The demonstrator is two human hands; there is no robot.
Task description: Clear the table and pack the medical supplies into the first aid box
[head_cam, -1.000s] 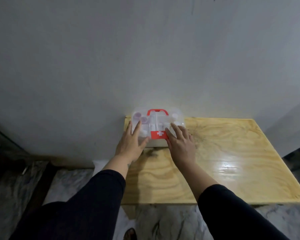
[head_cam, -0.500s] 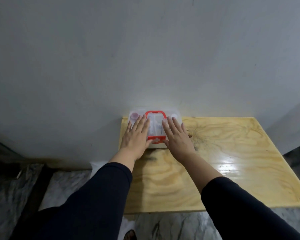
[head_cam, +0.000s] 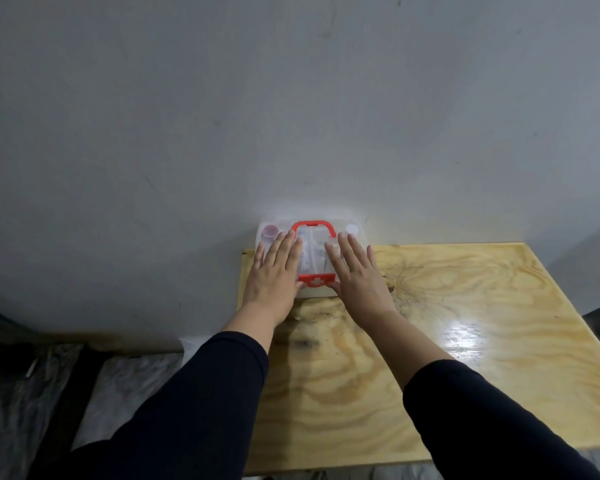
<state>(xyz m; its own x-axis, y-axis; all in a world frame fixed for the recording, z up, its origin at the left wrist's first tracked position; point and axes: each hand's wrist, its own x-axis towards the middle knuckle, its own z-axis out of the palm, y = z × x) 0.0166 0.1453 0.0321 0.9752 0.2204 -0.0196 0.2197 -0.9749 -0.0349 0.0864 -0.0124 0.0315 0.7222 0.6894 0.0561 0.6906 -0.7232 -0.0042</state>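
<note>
Clear plastic first aid box with red handle and red cross latch [head_cam: 311, 258]: lid down, at the far left corner of the pale plywood bench [head_cam: 447, 306], against the grey wall [head_cam: 291, 116]. Long axis runs left to right. Left hand [head_cam: 274, 277] and right hand [head_cam: 355, 275] lie flat, fingers spread, on the lid, flanking the latch; neither grips. Equally near. Bench otherwise bare; packing looks finished.
</note>
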